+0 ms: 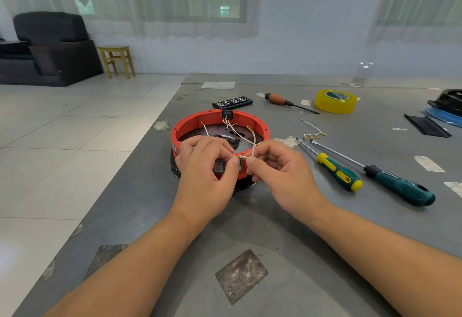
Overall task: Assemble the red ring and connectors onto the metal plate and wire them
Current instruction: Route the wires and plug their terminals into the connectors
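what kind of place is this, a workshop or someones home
Probably a makeshift workbench in a lived-in room: a grey table with screwdrivers and a tape roll, but a dark armchair and wooden stool behind.

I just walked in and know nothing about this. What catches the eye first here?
The red ring at the table's middle, where the left hand and right hand pinch thin white wires at its near rim. To the right lie two green-handled screwdrivers, with a yellow tape roll behind them.

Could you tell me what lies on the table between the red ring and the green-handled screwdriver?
In the head view, the yellow-and-green screwdriver lies between the red ring and the green-handled screwdriver.
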The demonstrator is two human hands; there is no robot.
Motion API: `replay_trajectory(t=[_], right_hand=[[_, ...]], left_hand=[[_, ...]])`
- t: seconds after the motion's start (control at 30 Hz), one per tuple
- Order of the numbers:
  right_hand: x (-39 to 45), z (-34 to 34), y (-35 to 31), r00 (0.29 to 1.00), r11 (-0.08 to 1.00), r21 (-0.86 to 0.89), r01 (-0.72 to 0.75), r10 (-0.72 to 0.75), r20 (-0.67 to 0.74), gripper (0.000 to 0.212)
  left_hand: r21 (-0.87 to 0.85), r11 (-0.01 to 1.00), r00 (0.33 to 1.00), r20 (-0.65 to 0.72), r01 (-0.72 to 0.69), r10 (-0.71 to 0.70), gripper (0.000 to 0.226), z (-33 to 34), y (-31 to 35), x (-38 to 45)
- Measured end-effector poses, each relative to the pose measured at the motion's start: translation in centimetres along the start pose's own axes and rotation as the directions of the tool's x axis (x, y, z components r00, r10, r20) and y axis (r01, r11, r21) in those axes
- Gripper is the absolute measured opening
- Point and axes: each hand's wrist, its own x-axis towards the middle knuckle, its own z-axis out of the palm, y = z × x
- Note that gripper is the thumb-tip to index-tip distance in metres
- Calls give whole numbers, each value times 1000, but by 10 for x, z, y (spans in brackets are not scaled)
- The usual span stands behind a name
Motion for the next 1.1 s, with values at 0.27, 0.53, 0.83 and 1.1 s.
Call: replay_trajectory(t=[0.27,0.53,0.83,1.1], right_hand=[[0,2,1,1000,999,47,-8,8,-10,9],[1,-1,4,998,996,78,-51,48,43,7],[3,-1,6,999,998,55,-44,42,29,7],[8,-6,8,999,999,-13,-49,49,-10,13]], left_hand=[[-34,997,997,27,75,-75,10,2,-2,-1],[-41,998,997,66,41,-38,7,0,-5,0],[64,994,978,194,-84,70,22,-11,-15,4],[265,957,959,279,-119,42,29,-23,-38,11]])
